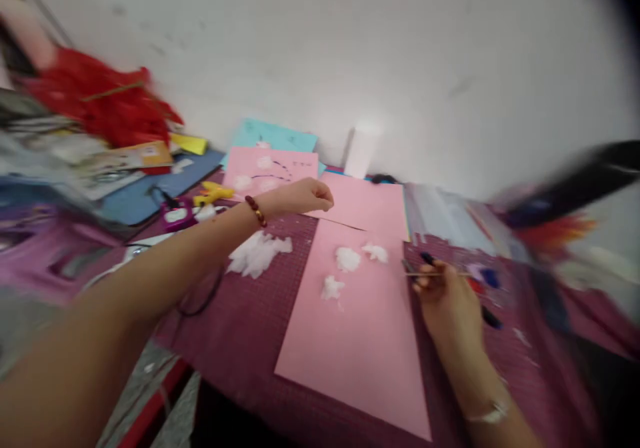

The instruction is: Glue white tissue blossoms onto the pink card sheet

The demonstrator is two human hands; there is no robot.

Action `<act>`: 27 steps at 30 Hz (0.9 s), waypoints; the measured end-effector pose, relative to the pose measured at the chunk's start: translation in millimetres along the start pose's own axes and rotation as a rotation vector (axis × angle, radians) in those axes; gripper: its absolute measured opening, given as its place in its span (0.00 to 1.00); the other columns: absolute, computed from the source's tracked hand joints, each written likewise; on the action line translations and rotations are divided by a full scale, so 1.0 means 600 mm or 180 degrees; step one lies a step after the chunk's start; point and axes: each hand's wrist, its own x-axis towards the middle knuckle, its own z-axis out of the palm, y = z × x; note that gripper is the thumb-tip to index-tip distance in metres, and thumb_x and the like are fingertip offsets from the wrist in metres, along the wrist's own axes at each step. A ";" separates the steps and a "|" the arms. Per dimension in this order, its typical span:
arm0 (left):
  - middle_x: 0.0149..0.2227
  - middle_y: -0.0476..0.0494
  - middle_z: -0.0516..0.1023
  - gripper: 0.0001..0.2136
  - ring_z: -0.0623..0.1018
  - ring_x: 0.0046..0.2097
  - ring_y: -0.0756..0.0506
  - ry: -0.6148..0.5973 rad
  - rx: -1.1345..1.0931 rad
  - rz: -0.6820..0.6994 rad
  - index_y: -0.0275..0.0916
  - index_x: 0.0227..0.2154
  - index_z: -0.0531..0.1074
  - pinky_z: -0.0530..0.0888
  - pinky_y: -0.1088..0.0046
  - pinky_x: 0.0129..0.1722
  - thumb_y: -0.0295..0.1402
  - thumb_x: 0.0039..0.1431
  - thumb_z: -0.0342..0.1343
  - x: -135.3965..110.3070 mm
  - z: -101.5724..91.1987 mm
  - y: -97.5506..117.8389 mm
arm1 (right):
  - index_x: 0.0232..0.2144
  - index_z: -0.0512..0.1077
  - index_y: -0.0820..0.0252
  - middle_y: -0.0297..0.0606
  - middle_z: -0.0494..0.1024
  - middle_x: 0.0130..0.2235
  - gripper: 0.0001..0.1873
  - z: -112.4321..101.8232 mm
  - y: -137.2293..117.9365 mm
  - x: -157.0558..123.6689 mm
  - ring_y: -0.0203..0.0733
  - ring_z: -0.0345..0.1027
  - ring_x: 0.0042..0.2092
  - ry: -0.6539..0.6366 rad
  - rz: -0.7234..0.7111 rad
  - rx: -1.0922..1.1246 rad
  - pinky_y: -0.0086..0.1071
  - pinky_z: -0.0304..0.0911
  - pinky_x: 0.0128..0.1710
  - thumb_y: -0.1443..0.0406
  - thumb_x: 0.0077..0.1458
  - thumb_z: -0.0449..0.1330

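A pink paper sheet (357, 331) lies on a dark red cutting mat (250, 328) with three small white cotton tufts (347, 259) on it. A larger cotton wad (257, 253) lies on the mat to its left. My left hand (303, 197), a bead bracelet on the wrist, reaches forward above the mat with fingers curled; what it holds, if anything, is hidden. My right hand (443, 295) rests at the sheet's right edge, closed on a thin stick (435, 274) and a dark pen-like tool (490, 318).
More pink sheets (370, 201) and a blue sheet (275, 135) lie at the back by the white wall. A yellow glue gun (213, 193), a purple item (175, 216) and red feathery material (107, 105) sit at the left. The right side is blurred clutter.
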 end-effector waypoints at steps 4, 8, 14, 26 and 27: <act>0.24 0.49 0.72 0.08 0.66 0.25 0.53 -0.0018 0.0287 -0.0470 0.34 0.27 0.74 0.60 0.78 0.25 0.31 0.45 0.53 -0.103 -0.065 -0.050 | 0.27 0.72 0.55 0.37 0.78 0.24 0.04 -0.005 0.019 0.015 0.35 0.66 0.19 0.0057 0.0783 -0.0185 0.29 0.64 0.19 0.63 0.48 0.58; 0.22 0.50 0.72 0.06 0.66 0.24 0.53 -0.0015 0.0315 -0.0876 0.35 0.24 0.73 0.59 0.79 0.23 0.31 0.44 0.53 -0.162 -0.052 -0.103 | 0.28 0.74 0.54 0.39 0.79 0.25 0.06 -0.001 0.027 0.012 0.37 0.68 0.21 -0.0181 0.0666 -0.0311 0.30 0.65 0.20 0.61 0.50 0.58; 0.16 0.51 0.66 0.12 0.62 0.20 0.53 0.0090 0.0564 -0.0720 0.36 0.16 0.69 0.54 0.76 0.21 0.39 0.47 0.56 -0.129 0.003 -0.128 | 0.29 0.75 0.53 0.38 0.78 0.26 0.08 0.001 0.025 0.002 0.35 0.67 0.22 -0.0411 0.0409 -0.0391 0.31 0.65 0.22 0.59 0.52 0.57; 0.21 0.51 0.67 0.07 0.61 0.22 0.54 -0.0479 -0.0322 -0.0515 0.36 0.24 0.72 0.55 0.77 0.22 0.35 0.48 0.55 -0.089 -0.034 -0.045 | 0.28 0.76 0.54 0.43 0.79 0.27 0.10 0.012 0.009 -0.003 0.38 0.71 0.23 -0.0192 0.0744 -0.0059 0.34 0.66 0.25 0.59 0.54 0.55; 0.22 0.51 0.67 0.07 0.61 0.23 0.54 -0.0574 -0.0377 -0.0424 0.36 0.25 0.72 0.55 0.77 0.22 0.35 0.49 0.55 -0.084 -0.033 -0.036 | 0.28 0.76 0.55 0.45 0.80 0.28 0.12 0.015 0.004 -0.004 0.39 0.72 0.24 -0.0136 0.0834 -0.0023 0.35 0.67 0.25 0.59 0.55 0.55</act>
